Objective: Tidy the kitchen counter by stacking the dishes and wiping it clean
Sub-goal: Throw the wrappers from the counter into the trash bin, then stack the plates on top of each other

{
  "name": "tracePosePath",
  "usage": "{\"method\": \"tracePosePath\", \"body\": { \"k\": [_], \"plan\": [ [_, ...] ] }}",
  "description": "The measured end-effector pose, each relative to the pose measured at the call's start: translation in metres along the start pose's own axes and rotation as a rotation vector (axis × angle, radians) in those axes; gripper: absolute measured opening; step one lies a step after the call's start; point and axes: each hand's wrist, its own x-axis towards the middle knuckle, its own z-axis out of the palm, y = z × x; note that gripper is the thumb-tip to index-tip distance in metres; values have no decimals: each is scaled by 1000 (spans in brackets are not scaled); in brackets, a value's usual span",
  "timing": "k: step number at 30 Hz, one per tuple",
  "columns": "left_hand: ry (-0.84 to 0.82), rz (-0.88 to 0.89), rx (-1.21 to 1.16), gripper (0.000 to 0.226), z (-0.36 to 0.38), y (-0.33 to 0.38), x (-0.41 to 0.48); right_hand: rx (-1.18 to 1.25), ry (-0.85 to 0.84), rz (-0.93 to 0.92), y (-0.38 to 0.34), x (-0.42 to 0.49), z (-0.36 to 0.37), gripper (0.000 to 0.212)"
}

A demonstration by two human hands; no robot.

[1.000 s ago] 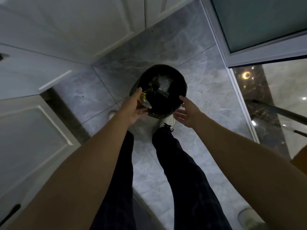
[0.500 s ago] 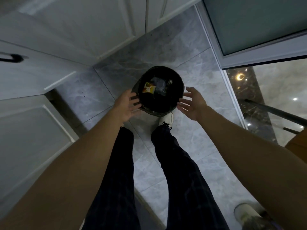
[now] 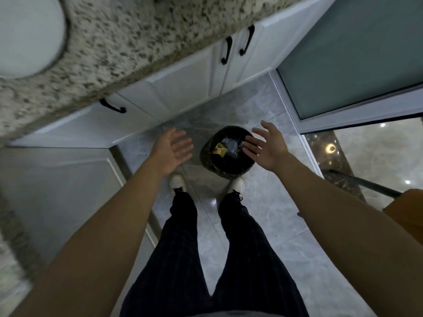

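At the far left we see a round white dish (image 3: 27, 35) lying on the speckled stone counter (image 3: 119, 42). It is too blurred for us to tell plate from bowl. The counter's edge runs as a long diagonal from near left to far right, above white cabinet doors (image 3: 183, 85). Our left hand (image 3: 172, 148) hangs over the floor tiles (image 3: 263, 225), palm up, fingers straight and loosely spread, holding nothing. Just right of it stands the black-lined bin (image 3: 226, 152), beyond our 2 feet, with a yellow wrapper (image 3: 218, 149) inside. Our right hand (image 3: 266, 145) hovers at the bin's right rim, also palm up, fingers fanned and empty. We judge that stacking and wiping come next. Dish and counter lie to the far left of both hands, well apart from them, and the left hand is the nearer of the 2.
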Motion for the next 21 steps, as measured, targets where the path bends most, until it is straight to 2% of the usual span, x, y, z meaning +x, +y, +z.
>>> {"method": "tracePosePath", "body": {
  "k": [9, 13, 16, 21],
  "plan": [
    [-49, 101, -89, 52, -25, 30, -96, -24, -69, -75, -1, -81, 29, 57],
    [-54, 206, -153, 45, -35, 51, -143, -33, -117, -119, -14, -119, 53, 58],
    [-56, 206, -161, 51, -35, 51, -153, -11, -125, -113, -20, -120, 57, 60],
    [-91, 284, -208, 49, -51, 64, -192, -19, -216, -171, -41, -145, 89, 63]
  ]
}}
